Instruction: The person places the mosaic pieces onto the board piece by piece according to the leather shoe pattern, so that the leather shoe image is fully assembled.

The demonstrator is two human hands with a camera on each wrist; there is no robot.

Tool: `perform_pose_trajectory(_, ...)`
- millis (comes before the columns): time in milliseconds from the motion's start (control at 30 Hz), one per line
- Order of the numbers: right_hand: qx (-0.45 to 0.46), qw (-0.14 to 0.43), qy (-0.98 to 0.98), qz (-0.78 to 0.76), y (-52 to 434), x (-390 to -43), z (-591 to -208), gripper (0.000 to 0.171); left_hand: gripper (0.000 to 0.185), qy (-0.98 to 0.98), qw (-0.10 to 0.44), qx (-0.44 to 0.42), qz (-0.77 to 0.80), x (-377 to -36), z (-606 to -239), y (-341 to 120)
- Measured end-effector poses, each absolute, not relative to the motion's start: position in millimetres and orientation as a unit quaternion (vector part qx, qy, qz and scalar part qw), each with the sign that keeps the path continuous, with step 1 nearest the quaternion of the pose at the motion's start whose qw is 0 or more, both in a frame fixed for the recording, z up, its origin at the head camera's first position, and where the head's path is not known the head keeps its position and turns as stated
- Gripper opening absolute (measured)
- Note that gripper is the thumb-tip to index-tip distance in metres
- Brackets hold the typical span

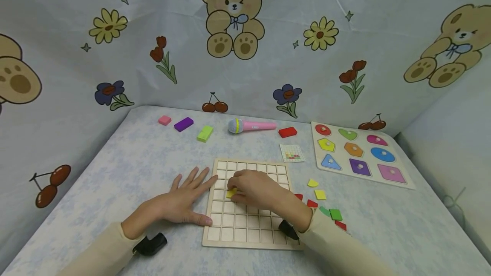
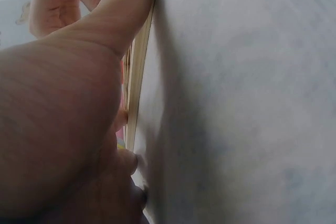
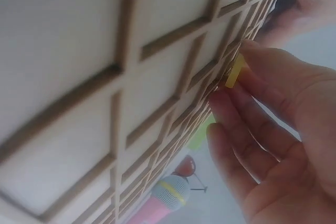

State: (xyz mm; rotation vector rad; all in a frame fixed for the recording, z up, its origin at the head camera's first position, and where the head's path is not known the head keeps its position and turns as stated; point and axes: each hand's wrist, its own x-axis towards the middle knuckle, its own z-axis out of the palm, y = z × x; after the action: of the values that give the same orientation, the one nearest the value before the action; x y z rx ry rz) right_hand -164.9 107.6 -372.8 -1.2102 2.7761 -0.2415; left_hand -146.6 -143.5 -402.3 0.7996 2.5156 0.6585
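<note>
A wooden grid board (image 1: 247, 229) with square cells lies on the table in front of me. My right hand (image 1: 251, 187) hovers over its upper left part and pinches a small yellow tile (image 1: 231, 193) against a cell; the right wrist view shows the yellow tile (image 3: 234, 72) between the fingertips (image 3: 247, 85) at the grid board (image 3: 105, 103). My left hand (image 1: 184, 201) lies flat on the table, fingers spread, its thumb and fingertips against the board's left edge. In the left wrist view the thumb (image 2: 113, 17) presses on the board's edge (image 2: 137, 85).
Loose yellow, red and green tiles (image 1: 320, 205) lie right of the board. A pattern card (image 1: 292, 153), a shape puzzle board (image 1: 358, 154), a pink toy microphone (image 1: 251, 126) and coloured blocks (image 1: 205, 133) sit farther back. Printed cloth walls surround the table.
</note>
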Motion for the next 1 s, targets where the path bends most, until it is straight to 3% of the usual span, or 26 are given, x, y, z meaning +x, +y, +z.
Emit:
perform_pose_trajectory(467,-0.403,0.091,0.906,-0.092,116.8,-164.8,-370.3,0.023,0.109,0.903,0.212,0.285,0.240,-146.8,-402.9,-140.8)
perform_pose_trajectory(1000,-0.204,0.077,0.957,-0.190,244.0,-161.1,-363.9,0.030,0.110,0.902,0.200,0.289,0.250,-145.1,-401.4,-143.8)
